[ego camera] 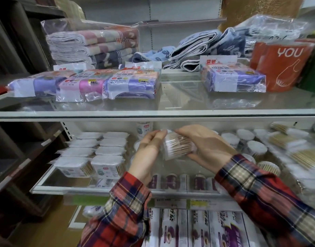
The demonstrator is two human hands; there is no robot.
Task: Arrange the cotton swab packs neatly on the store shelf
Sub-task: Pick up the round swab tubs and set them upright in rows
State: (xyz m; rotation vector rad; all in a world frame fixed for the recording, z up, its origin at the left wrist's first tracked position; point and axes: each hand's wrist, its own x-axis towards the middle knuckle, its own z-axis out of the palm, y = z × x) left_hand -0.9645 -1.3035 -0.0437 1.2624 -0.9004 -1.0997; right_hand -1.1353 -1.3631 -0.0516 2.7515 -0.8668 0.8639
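A clear plastic pack of wooden-stick cotton swabs (178, 146) hangs above the middle glass shelf (46, 179), held between both hands. My right hand (204, 145) wraps around its right side from behind and below. My left hand (149, 148) pinches its upper left edge with the fingertips. On the shelf's left stand two neat rows of square swab boxes (107, 157). Round swab tubs (254, 148) and flat bagged swab packs (299, 157) lie on the right, partly blurred.
The upper glass shelf (171, 104) carries wrapped cloth packs (107, 84), folded towels (92, 47) and orange bags (285, 65). Purple-labelled rolls (172, 180) line the middle shelf's front edge. Boxed goods (206, 229) sit below. A dark cabinet (14, 139) stands at left.
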